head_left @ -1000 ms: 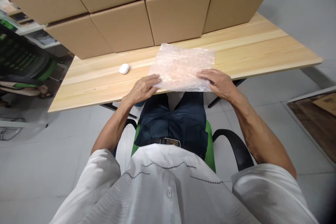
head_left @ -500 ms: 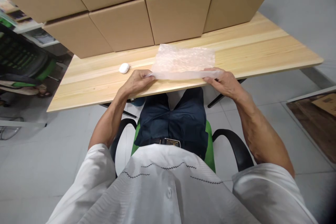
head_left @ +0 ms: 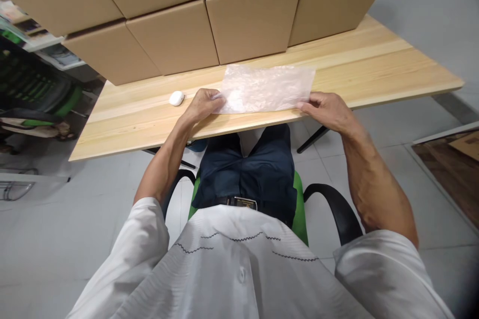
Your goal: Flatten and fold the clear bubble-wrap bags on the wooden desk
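A translucent pinkish sheet of bubble wrap (head_left: 267, 87) lies on the wooden table (head_left: 149, 124) near its front edge. My left hand (head_left: 204, 104) pinches the sheet's left near corner between thumb and fingers. At the right near corner, my right hand (head_left: 327, 109) grips the sheet with its thumb on top. The white rounded case (head_left: 176, 98) rests on the table just left of my left hand, not touching it.
Stacked cardboard boxes (head_left: 254, 25) stand along the table's back. Black chair armrests (head_left: 337, 209) flank my body. At the far left is a dark green chair (head_left: 33, 79), and a framed brown panel (head_left: 452, 169) is at the lower right.
The raised strip along the sheet's near edge now lies flat. My right hand has shifted slightly right and my left hand slightly up, both still at the corners.
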Demonstrator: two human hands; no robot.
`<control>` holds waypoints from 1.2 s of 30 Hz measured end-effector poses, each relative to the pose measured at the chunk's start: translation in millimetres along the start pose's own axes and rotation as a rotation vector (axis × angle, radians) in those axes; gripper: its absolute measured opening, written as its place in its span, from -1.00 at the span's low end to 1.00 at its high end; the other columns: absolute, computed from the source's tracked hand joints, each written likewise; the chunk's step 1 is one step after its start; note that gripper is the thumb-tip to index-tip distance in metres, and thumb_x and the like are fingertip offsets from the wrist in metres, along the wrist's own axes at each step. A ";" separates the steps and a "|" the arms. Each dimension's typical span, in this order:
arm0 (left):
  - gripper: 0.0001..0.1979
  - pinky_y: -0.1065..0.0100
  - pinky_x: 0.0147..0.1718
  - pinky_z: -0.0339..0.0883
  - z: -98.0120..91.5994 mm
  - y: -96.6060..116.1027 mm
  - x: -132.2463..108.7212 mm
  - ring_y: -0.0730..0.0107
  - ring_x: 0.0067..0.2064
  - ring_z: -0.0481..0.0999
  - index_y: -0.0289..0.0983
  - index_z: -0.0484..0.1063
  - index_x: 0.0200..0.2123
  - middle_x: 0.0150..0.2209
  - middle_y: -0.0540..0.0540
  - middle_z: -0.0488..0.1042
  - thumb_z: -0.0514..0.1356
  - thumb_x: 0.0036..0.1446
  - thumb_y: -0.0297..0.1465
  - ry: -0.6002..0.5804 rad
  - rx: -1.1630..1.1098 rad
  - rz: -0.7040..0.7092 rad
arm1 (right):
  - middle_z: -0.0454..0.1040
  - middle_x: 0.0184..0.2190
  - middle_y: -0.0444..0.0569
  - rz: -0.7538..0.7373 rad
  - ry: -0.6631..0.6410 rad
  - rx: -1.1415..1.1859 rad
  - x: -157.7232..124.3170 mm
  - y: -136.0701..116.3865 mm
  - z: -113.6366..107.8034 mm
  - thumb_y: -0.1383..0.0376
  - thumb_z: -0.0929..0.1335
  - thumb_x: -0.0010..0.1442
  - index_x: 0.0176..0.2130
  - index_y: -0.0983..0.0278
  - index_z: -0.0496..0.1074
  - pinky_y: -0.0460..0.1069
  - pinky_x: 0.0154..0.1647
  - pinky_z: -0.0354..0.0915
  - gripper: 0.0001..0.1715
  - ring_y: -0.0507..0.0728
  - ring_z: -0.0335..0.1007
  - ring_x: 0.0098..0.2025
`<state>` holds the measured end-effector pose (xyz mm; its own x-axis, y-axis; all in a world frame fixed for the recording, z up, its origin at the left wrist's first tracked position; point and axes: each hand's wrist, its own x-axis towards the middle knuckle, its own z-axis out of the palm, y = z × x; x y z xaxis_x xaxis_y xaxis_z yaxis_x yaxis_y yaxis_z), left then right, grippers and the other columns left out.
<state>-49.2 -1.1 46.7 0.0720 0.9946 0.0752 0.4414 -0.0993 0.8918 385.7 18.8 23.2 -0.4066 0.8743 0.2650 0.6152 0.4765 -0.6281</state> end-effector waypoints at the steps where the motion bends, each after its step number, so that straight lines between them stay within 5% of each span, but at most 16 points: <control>1: -0.67 0.34 -0.41 -0.01 0.1 -1.3 3.0 0.46 -0.42 0.15 -0.18 0.40 -0.52 -0.52 0.05 0.28 0.46 0.19 -0.38 -0.006 0.000 -0.008 | 0.42 -0.54 -0.08 0.028 0.009 0.004 1.5 -1.5 -0.5 -0.41 0.43 0.51 -0.42 0.00 0.50 0.23 -0.30 0.47 -0.28 0.33 0.52 -0.33; 5: -0.70 0.34 -0.43 -0.04 1.5 -4.6 7.7 0.48 -0.43 0.15 -0.18 0.42 -0.50 -0.51 0.05 0.27 0.45 0.18 -0.37 0.003 -0.020 -0.018 | 0.20 -0.57 -0.12 0.085 0.077 0.037 8.3 -6.0 3.0 -0.40 0.43 0.50 -0.51 0.04 0.18 0.15 -0.37 0.24 -0.15 0.22 0.26 -0.40; 16: -0.75 0.29 -0.40 -0.09 3.1 -4.1 4.9 0.46 -0.42 0.15 -0.19 0.42 -0.47 -0.49 0.05 0.26 0.37 0.22 -0.41 0.037 0.027 -0.009 | 0.26 -0.50 -0.12 0.147 0.132 -0.025 21.5 -10.2 11.2 0.17 0.46 0.45 -0.50 0.05 0.22 0.15 -0.16 0.20 -0.46 0.22 0.29 -0.33; 29: -0.70 0.28 -0.34 -0.03 8.2 -7.3 -0.8 0.43 -0.38 0.13 -0.17 0.34 -0.47 -0.47 0.07 0.24 0.29 0.30 -0.50 0.154 0.097 0.016 | 0.57 -0.38 0.08 0.190 0.208 -0.288 50.4 1.0 30.7 0.05 0.41 0.57 -0.37 0.00 0.18 0.23 -0.03 0.39 -0.50 0.42 0.61 -0.09; 36: -0.72 0.29 -0.36 -0.05 9.9 -2.8 -1.6 0.44 -0.39 0.10 -0.17 0.35 -0.46 -0.46 0.07 0.22 0.33 0.28 -0.46 0.127 0.073 0.044 | 0.60 -0.33 0.04 0.161 0.205 -0.162 33.1 -0.4 23.4 0.10 0.42 0.52 -0.36 0.00 0.21 0.27 0.07 0.48 -0.57 0.39 0.62 -0.10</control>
<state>-41.8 -2.7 39.6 -0.0193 0.9847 0.1730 0.5044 -0.1398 0.8520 356.3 45.4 15.1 -0.1601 0.9325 0.3238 0.7672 0.3240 -0.5535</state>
